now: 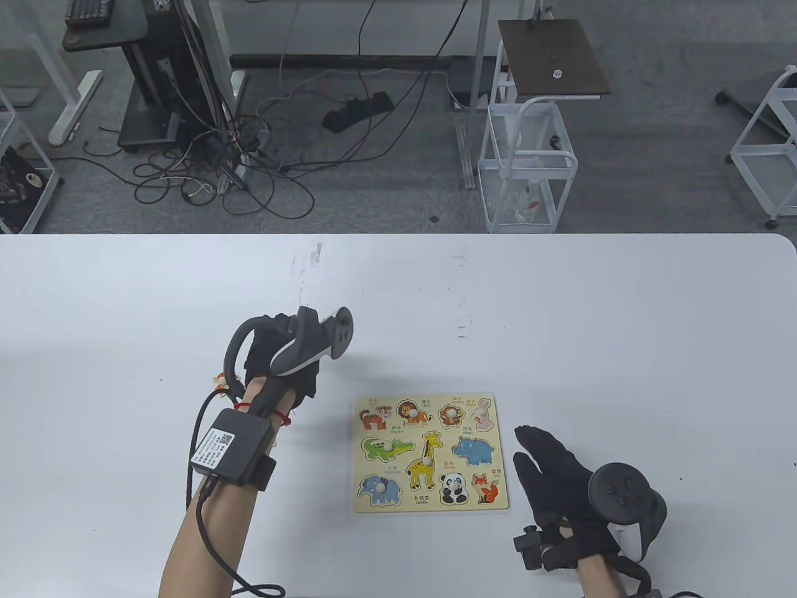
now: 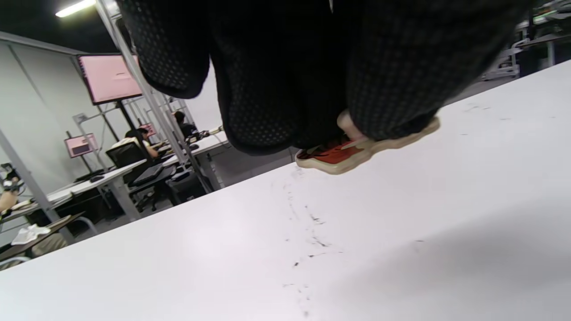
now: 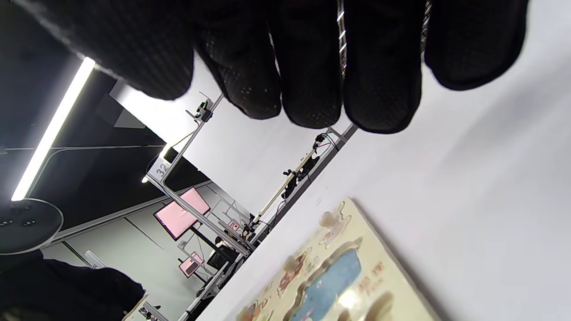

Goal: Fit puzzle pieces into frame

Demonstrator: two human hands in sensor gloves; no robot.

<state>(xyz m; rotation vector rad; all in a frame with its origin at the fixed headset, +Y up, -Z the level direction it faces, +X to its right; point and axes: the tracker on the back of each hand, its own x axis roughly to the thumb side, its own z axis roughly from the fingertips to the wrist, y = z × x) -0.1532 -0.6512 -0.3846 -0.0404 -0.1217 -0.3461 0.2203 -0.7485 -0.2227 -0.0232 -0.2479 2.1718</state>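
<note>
— Puzzle frame (image 1: pixel 431 453): where does it lie, and what's around it?

— Flat on the white tabletop (image 1: pixel 622 324), toward the near edge, between the two hands. Animal pieces sit in its slots, among them a giraffe (image 1: pixel 425 461), a crocodile (image 1: pixel 387 447), an elephant (image 1: pixel 381 491) and a blue hippo (image 1: pixel 473 450). Beyond the far edge of the tabletop, on the floor, there is a tangle of cables (image 1: pixel 236 162) and a white wire cart (image 1: pixel 526 165). Nothing lies between either hand and the frame.

— The left hand?

— The left hand (image 1: pixel 283 364) is up and to the left of the frame, apart from it. In the left wrist view its curled fingers (image 2: pixel 392 67) grip a loose puzzle piece (image 2: pixel 352 154), reddish with a pale wooden edge, held just above the tabletop surface.

— And the right hand?

— The right hand (image 1: pixel 557 483) rests just beside the frame's right edge, fingers straight and spread, holding nothing. From the right wrist view the frame's corner shows below the fingertips (image 3: pixel 379 89), not touching them.

— Anything hard to make out?

— Which animal the held piece is: the glove covers most of it, and in the table view the tracker (image 1: pixel 314 342) hides it altogether. The frame's printed labels are too small to read.
</note>
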